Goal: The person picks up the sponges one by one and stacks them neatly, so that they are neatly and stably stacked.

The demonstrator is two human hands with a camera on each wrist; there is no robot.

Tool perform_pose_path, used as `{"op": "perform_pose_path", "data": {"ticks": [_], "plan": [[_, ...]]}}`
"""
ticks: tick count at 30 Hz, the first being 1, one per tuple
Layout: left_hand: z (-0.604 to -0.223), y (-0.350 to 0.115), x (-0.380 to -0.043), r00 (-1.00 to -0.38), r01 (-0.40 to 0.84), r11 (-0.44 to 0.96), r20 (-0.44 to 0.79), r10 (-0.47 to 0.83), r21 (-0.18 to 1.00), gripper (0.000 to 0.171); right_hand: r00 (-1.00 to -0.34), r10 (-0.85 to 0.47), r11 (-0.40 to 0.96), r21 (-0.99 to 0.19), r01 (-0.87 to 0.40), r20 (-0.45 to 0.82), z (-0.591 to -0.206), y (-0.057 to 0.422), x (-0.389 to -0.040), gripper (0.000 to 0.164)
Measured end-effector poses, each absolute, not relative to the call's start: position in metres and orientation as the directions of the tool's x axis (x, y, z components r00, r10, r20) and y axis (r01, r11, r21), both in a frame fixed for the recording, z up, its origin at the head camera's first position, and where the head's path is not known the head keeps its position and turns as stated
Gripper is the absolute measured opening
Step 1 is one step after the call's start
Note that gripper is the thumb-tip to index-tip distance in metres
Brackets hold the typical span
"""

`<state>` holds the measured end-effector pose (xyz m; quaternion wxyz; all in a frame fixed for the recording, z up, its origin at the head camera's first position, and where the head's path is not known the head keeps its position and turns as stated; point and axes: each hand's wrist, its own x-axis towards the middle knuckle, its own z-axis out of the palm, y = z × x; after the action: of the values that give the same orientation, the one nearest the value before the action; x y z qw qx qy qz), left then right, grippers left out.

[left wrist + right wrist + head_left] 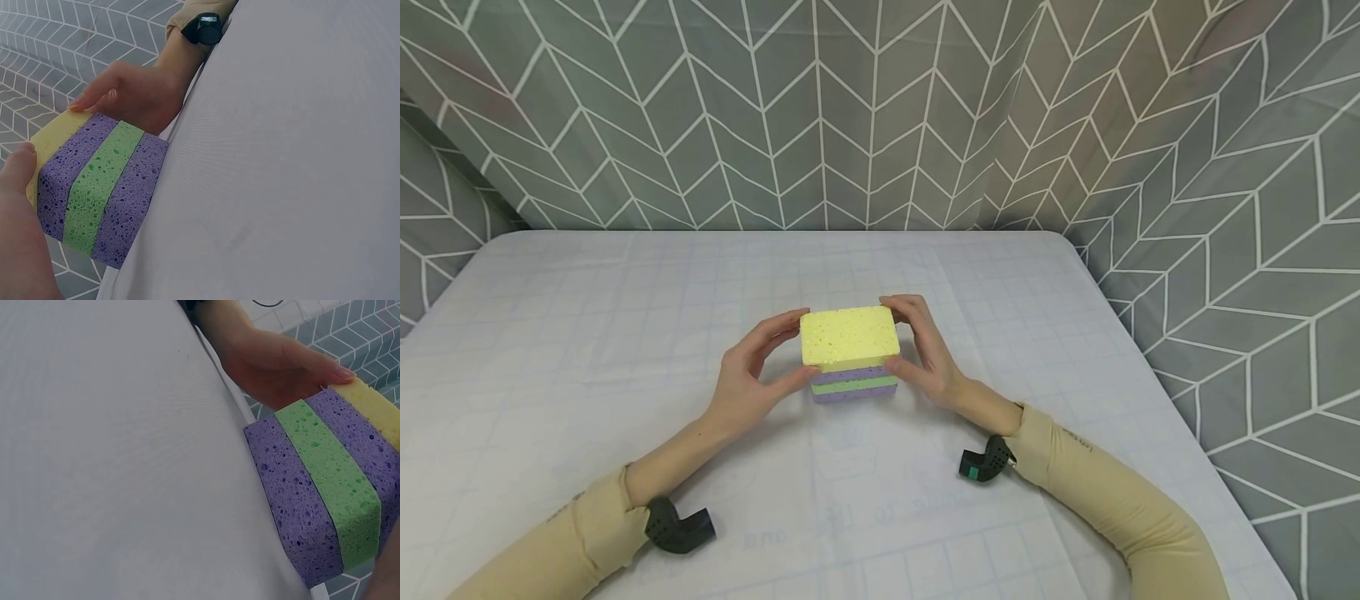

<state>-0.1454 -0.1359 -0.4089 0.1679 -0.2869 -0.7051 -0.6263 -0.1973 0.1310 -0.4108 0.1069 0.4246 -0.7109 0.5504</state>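
Four-layered in look, a stack of sponges stands on the white table: a yellow sponge on top, then an upper purple sponge, a green sponge and a lower purple sponge. My left hand holds the yellow sponge at its left end, thumb at the near corner and fingers at the far one. From the other side, my right hand grips its right end in the same way. Both wrist views show the thumbs at the yellow layer, with the lower layers untouched.
The white table bears a faint grid and pale lettering. A grey curtain with white chevron lines hangs behind it and along the right side. Black wrist cameras sit at both tan sleeves.
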Motion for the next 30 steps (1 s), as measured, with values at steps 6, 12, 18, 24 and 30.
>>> {"op": "perform_pose_path", "data": {"ticks": [6, 12, 18, 24, 30], "plan": [[-0.4086, -0.136, -0.1456, -0.777, 0.617, 0.052, 0.598, 0.197, 0.785, 0.074, -0.606, -0.467, 0.028, -0.674, -0.738, 0.644, -0.4093, 0.1284, -0.1957, 0.076], [-0.4088, -0.1365, -0.1446, -0.779, 0.613, 0.05, 0.594, 0.201, 0.788, 0.073, -0.616, -0.457, 0.047, -0.674, -0.737, 0.642, -0.4092, 0.1272, -0.1939, 0.074], [-0.4082, -0.1366, -0.1439, -0.781, 0.611, 0.051, 0.591, 0.202, 0.79, 0.073, -0.618, -0.454, 0.049, -0.674, -0.737, 0.642, -0.4097, 0.1268, -0.1937, 0.074], [-0.4087, -0.1365, -0.1426, -0.798, 0.588, 0.056, 0.567, 0.203, 0.807, 0.071, -0.626, -0.452, 0.052, -0.681, -0.73, 0.636, -0.4114, 0.1268, -0.1937, 0.067], [-0.4101, -0.137, -0.1429, -0.802, 0.584, 0.071, 0.562, 0.202, 0.808, 0.071, -0.629, -0.45, 0.057, -0.682, -0.729, 0.634, -0.412, 0.1266, -0.1932, 0.065]]}}
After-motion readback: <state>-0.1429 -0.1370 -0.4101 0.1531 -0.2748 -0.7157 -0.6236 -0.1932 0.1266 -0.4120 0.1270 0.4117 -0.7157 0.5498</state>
